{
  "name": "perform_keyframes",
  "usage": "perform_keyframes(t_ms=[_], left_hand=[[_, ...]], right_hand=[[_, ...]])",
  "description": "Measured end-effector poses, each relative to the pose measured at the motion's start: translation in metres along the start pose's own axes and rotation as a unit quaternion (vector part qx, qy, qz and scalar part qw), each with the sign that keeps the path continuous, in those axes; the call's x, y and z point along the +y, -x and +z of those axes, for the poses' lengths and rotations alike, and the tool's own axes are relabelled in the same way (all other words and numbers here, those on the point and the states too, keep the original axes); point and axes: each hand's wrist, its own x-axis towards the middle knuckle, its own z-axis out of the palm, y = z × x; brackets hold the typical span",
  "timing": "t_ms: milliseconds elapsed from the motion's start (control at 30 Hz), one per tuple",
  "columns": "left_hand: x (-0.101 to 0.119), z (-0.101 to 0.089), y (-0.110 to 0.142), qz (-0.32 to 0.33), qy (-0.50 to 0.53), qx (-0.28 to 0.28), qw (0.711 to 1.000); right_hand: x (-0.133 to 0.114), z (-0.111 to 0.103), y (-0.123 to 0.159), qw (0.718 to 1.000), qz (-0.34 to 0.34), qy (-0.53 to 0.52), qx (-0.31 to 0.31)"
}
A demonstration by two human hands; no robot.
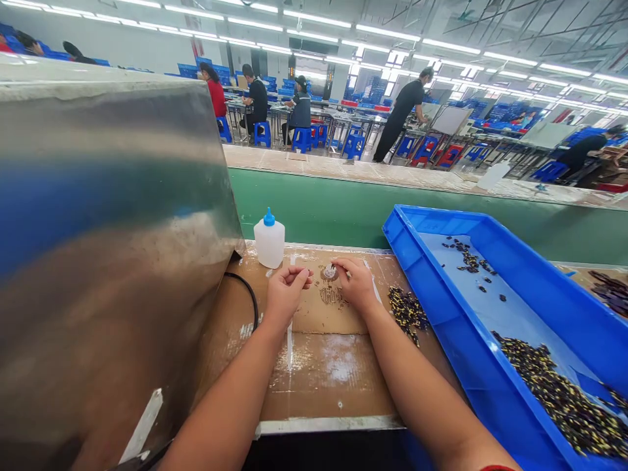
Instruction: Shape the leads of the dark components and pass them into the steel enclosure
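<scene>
My left hand (287, 291) is closed in a pinch over the cardboard, its thumb against the forefinger; whatever lies between the fingertips is too small to name. Opposite it, my right hand (357, 282) pinches a small dark piece (333, 265), just at a white glue-like patch (330, 273) on the cardboard sheet (318, 320). Below that patch the cardboard has a torn, ridged spot (331, 296). A pile of small dark-and-yellow pieces (407, 311) lies to the right of my right hand. Behind my left hand stands a white squeeze bottle (269, 242) with a blue cap.
A large blue tray (436, 307) on the right holds many more dark-and-yellow pieces (554, 392). A shiny metal housing (112, 261) rises on the left, with a black cable (250, 294) beside it. Beyond the green divider (318, 203), people work at tables.
</scene>
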Motion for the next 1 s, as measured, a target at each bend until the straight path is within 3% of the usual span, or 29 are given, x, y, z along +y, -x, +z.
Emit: perform_keyframes(t_ms=[167,267,367,700,1000], left_hand=[[0.002,0.000,0.000,-0.072,0.107,-0.004,0.992],[0.005,0.000,-0.001,-0.132,0.195,0.000,0.972],[0.005,0.001,-0.001,-0.147,0.224,0.002,0.964],[0.002,0.008,0.002,-0.154,0.184,0.007,0.971],[0.012,0.011,0.009,-0.149,0.213,-0.008,0.966]], right_hand=[[-0.005,-0.005,0.004,0.993,0.076,-0.041,0.076],[-0.007,-0.008,0.010,0.978,0.146,-0.121,0.088],[-0.014,-0.011,0.016,0.957,0.183,-0.207,0.090],[-0.067,-0.018,0.026,0.910,0.216,-0.354,0.014],[-0.085,-0.022,0.032,0.909,0.153,-0.385,0.037]])
